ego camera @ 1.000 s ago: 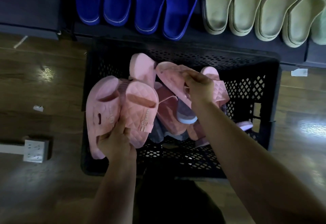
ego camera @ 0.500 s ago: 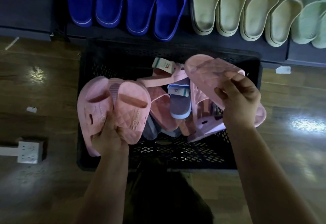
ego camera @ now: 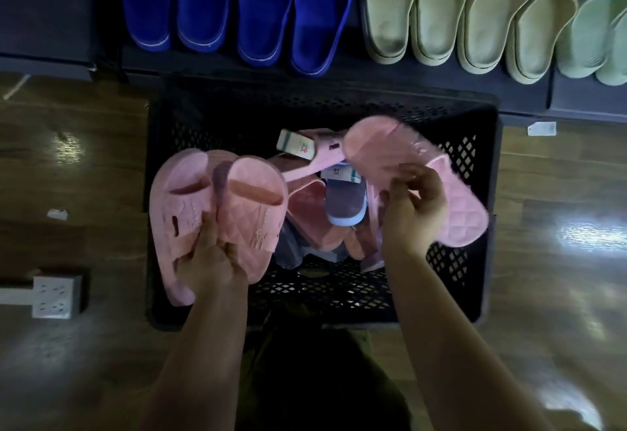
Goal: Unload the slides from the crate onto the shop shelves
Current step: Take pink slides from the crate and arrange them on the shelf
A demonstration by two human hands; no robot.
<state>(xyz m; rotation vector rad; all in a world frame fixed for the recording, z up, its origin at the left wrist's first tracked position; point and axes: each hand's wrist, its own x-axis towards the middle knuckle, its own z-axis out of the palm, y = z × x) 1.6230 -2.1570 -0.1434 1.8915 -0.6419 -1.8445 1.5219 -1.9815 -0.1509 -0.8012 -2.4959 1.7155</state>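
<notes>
A black lattice crate (ego camera: 481,172) stands on the floor below the shelf. My left hand (ego camera: 210,261) grips a pair of pink quilted slides (ego camera: 244,206) by their heels over the crate's left side. My right hand (ego camera: 412,206) holds another pink slide (ego camera: 451,206) over the crate's right side, tilted with its toe up-left. Inside the crate lie more pink slides (ego camera: 305,213), a purple one with a blue sole (ego camera: 346,206) and a tagged pink one (ego camera: 322,150).
The dark shelf (ego camera: 522,105) behind the crate carries several blue slides (ego camera: 258,6), several beige slides (ego camera: 448,13) and green ones (ego camera: 597,33) at far right. A white power strip (ego camera: 54,295) lies on the wooden floor at left, with paper scraps (ego camera: 57,214) nearby.
My right hand lifted a pink slide out of the pile and carried it right, over the crate's right side. The left hand kept its pair almost still.
</notes>
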